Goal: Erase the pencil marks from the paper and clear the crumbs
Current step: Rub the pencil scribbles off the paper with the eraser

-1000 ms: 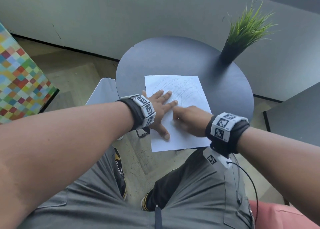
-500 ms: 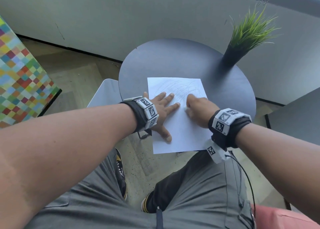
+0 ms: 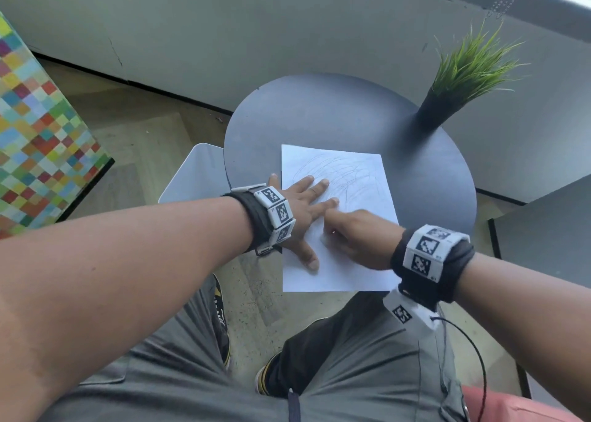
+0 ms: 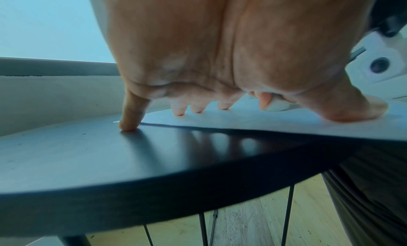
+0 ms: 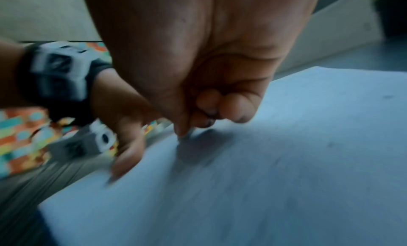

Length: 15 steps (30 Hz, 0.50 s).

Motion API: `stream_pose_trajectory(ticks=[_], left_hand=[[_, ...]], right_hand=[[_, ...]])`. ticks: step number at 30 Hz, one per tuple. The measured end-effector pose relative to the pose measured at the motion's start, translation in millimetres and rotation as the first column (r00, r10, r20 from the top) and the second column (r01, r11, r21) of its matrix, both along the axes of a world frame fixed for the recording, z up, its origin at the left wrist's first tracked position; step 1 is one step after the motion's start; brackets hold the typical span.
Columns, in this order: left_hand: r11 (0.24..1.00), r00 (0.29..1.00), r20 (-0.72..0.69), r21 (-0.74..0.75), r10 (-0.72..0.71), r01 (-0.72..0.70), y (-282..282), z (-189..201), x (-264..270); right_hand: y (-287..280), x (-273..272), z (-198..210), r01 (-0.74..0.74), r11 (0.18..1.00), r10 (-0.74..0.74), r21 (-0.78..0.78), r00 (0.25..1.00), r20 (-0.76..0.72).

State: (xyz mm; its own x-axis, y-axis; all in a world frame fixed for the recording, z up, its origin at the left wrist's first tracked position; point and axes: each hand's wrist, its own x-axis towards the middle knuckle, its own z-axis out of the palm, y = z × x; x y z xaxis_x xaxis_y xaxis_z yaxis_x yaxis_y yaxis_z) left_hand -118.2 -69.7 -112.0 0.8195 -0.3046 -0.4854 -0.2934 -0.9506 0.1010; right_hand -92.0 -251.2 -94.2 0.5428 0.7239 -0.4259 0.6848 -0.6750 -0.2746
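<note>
While my left hand (image 3: 305, 212) lies flat on the paper (image 3: 358, 178), right-hand fingers (image 5: 231, 108) pinch the eraser (image 4: 276, 106); overhanging the counter (image 3: 319, 114), the sheet could crease.

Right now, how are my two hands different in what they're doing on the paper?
The left hand lies flat with its fingers spread, pressing the paper down; the right hand is curled, pinching a small eraser. The left hand sits at the sheet's left edge, its little finger on the table; the right hand works nearer the middle. Both touch the same sheet, and both wrists wear marker bands.
</note>
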Motion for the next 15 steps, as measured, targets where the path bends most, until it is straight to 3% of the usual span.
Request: stream_pose_trajectory(ticks=[5, 10, 15], left_hand=[[1.0, 1.0, 0.008, 0.013, -0.003, 0.003, -1, 0, -1], [1.0, 1.0, -0.002, -0.005, 0.003, -0.003, 0, 0, 0], [0.999, 0.998, 0.046, -0.031, 0.032, -0.031, 12, 1, -1]], right_hand=[[-13, 43, 2, 0.324, 0.944, -0.33, 0.065, 0.932, 0.151], [0, -2, -6, 0.039, 0.998, -0.042, 0.056, 0.998, 0.055], [-8, 12, -9, 0.198, 0.976, -0.197, 0.092, 0.98, -0.02]])
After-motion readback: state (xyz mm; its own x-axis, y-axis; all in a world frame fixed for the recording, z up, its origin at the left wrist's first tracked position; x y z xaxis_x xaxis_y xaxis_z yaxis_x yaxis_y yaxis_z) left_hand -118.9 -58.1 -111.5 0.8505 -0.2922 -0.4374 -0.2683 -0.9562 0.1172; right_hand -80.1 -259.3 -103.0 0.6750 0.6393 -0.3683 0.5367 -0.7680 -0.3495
